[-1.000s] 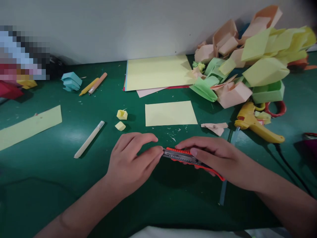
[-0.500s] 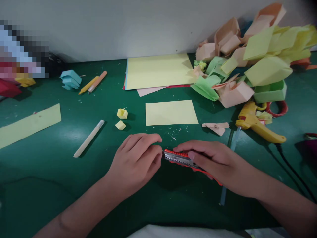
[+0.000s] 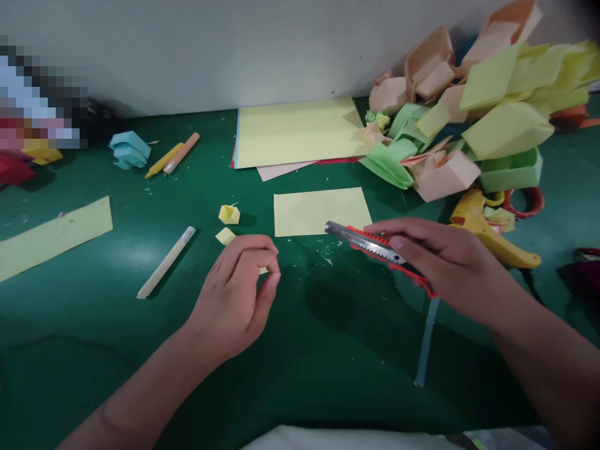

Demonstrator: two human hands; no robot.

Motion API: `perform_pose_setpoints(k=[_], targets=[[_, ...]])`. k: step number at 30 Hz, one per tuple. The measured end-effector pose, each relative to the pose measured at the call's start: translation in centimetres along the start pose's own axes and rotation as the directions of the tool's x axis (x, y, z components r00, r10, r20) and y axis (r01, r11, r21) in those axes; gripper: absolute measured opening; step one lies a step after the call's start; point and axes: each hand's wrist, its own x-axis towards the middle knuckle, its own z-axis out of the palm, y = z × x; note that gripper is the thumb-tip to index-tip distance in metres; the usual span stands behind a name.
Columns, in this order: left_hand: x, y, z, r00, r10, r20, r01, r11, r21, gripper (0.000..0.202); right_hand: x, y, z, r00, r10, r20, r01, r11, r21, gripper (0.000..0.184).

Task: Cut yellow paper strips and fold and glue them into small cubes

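Observation:
My right hand point(image 3: 431, 262) is closed around a red box cutter point(image 3: 377, 247), its metal tip pointing left above the near edge of a pale yellow paper rectangle point(image 3: 319, 212). My left hand point(image 3: 237, 290) has its fingers curled and pinched. A sliver of pale yellow paper point(image 3: 263, 270) shows between them; most of it is hidden. Just behind that hand lie two tiny folded yellow paper pieces, one a small open box point(image 3: 229, 214) and the other a flatter piece point(image 3: 225, 236), partly covered by my knuckles.
A yellow glue gun point(image 3: 492, 228) and red-handled scissors point(image 3: 539, 206) lie at right, below a heap of folded paper boxes point(image 3: 504, 134). Stacked coloured sheets point(image 3: 300, 134) rest against the wall. Leftward are a white stick point(image 3: 166, 262), a paper strip point(image 3: 56, 228) and a blue folded piece point(image 3: 130, 150).
My hands have moved apart. The right one has lifted the box cutter up and away, while the left has shifted left, towards the tiny folded pieces.

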Motion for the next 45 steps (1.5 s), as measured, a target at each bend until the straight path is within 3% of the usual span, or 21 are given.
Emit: perform_pose_setpoints(k=[3, 7, 11, 21, 35, 45], targets=[[0.2, -0.5, -0.1, 0.996, -0.040, 0.078, 0.037, 0.999, 0.040, 0.008, 0.4, 0.5, -0.4, 0.996, 0.006, -0.088, -0.009, 0.999, -0.032, 0.034], [0.4, -0.5, 0.2, 0.985, 0.008, 0.174, -0.021, 0.997, 0.069, 0.016, 0.6, 0.7, -0.4, 0.989, -0.008, -0.148, -0.001, 0.998, -0.057, 0.032], [0.1, -0.7, 0.8, 0.983, 0.082, 0.165, -0.102, 0.988, 0.117, 0.028, 0.7, 0.8, -0.3, 0.988, -0.018, -0.155, 0.005, 0.996, -0.085, 0.033], [-0.5, -1.4, 1.1, 0.945, 0.191, 0.265, -0.244, 0.953, 0.181, 0.051, 0.6, 0.8, -0.4, 0.990, -0.043, -0.137, 0.026, 0.992, -0.121, 0.034], [-0.3, -1.4, 0.1, 0.887, 0.316, 0.336, -0.390, 0.904, 0.178, 0.039, 0.8, 1.1, -0.2, 0.980, -0.127, -0.153, 0.101, 0.980, -0.171, 0.029], [-0.3, -1.3, 0.0, 0.877, 0.346, 0.332, -0.402, 0.908, 0.115, 0.035, 0.7, 1.2, -0.2, 0.978, -0.138, -0.154, 0.109, 0.977, -0.183, 0.029]])
